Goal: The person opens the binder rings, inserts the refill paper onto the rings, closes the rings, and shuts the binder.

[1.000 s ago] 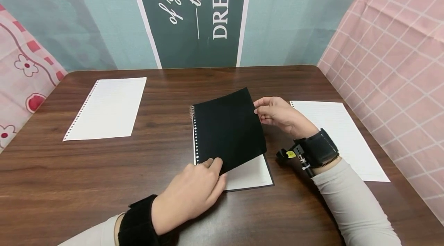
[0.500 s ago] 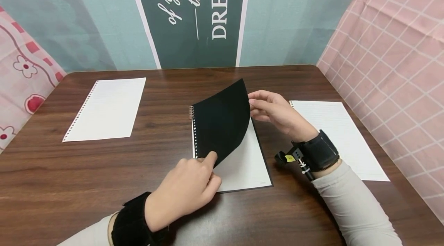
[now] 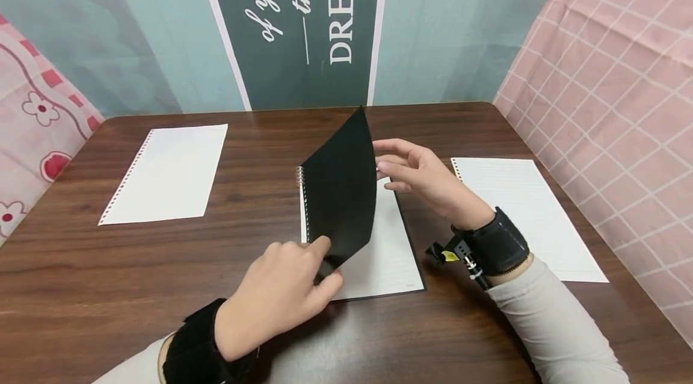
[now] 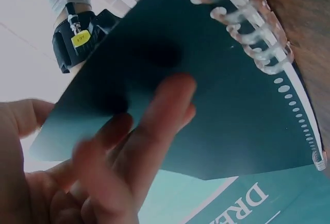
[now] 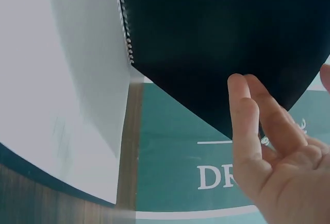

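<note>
A spiral notebook (image 3: 387,251) with a black cover (image 3: 341,191) lies mid-table, its cover lifted steeply above a white lined page. My left hand (image 3: 287,294) holds the cover's near edge, its fingers on the outer face and the thumb past the edge; the left wrist view shows those fingers (image 4: 154,126) before the dark cover (image 4: 216,110). On the inner side, my right hand (image 3: 419,176) has its fingers extended at the cover's far right edge. In the right wrist view these fingertips (image 5: 238,87) overlap the black inner face (image 5: 216,38), the thumb standing apart.
One loose punched sheet (image 3: 165,176) lies on the left of the brown wooden table (image 3: 135,288). Another lined sheet (image 3: 527,215) lies at the right, beside the right forearm. A green cloth with lettering (image 3: 319,29) hangs behind the table, pink cloth at both sides.
The black cover has risen from low over the page to nearly upright, swinging left toward the spiral and baring more of the page. Both hands have shifted left with it.
</note>
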Action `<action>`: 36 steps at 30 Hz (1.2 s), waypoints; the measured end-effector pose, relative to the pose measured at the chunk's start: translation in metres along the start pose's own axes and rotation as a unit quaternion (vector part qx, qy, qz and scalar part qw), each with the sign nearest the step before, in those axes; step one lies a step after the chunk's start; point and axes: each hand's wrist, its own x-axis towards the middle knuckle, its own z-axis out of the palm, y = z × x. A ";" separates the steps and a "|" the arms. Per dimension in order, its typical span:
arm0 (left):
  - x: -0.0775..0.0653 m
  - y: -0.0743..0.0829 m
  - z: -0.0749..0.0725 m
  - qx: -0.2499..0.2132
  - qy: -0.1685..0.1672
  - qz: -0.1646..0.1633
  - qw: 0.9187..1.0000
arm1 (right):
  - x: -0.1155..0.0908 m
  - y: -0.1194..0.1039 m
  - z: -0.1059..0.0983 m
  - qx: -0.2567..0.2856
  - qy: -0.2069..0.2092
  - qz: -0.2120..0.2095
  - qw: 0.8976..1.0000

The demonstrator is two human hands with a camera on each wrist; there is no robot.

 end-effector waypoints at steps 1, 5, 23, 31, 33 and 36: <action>0.000 0.000 -0.001 0.004 0.006 0.001 1.000 | 0.000 -0.001 0.001 -0.002 -0.007 -0.006 1.000; -0.001 -0.002 -0.004 0.007 0.033 0.002 0.999 | -0.002 -0.002 0.007 -0.016 -0.049 -0.036 0.998; -0.013 -0.021 -0.017 -0.028 0.108 0.006 0.994 | 0.002 0.005 0.010 -0.267 -0.017 -0.076 0.960; -0.018 -0.027 -0.020 -0.031 0.122 -0.005 0.992 | 0.005 0.016 0.007 -0.378 -0.038 -0.042 0.924; -0.018 -0.027 -0.021 -0.033 0.121 -0.007 0.992 | 0.005 0.019 0.007 -0.396 -0.048 -0.036 0.916; -0.016 -0.026 -0.022 -0.034 0.119 -0.010 0.992 | 0.006 0.024 0.008 -0.414 -0.063 -0.022 0.908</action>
